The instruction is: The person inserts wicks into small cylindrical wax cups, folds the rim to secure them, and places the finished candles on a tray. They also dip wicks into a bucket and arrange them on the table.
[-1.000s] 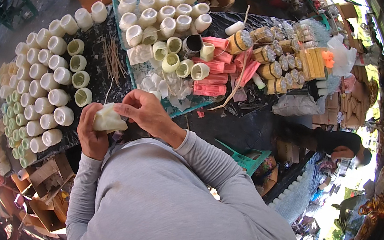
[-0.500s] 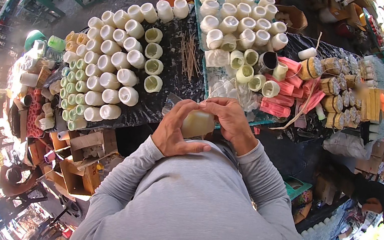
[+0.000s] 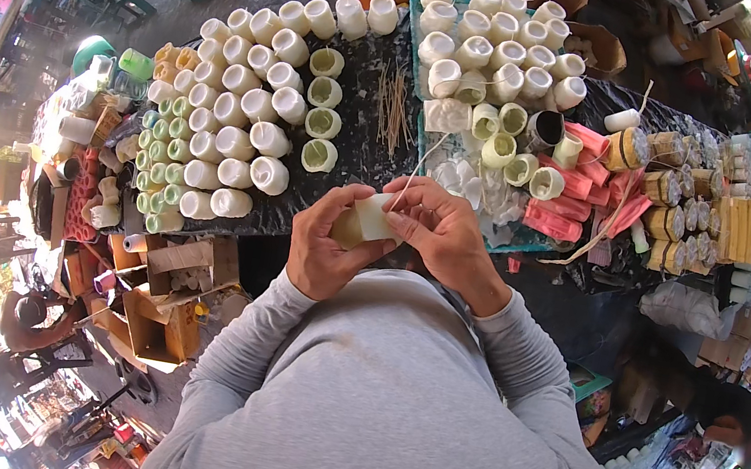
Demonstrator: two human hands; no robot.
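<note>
1. The left hand (image 3: 325,248) is wrapped around a pale cream cup (image 3: 365,223), fingers clamped on its side, just above the grey-sleeved chest.
2. The right hand (image 3: 444,231) pinches the cup's right edge, fingers closed on it, with a thin white string (image 3: 414,169) rising from there.
3. Beyond lies the black table (image 3: 359,157), with 4 open cups (image 3: 322,106) and a bundle of thin sticks (image 3: 394,109).
4. Farthest, a teal tray (image 3: 416,18) carries white cups.

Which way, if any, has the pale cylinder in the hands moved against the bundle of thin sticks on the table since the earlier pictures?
Yes. The pale cylinder has shifted right: earlier it was left of the bundle of thin sticks, now it sits directly below it.
</note>
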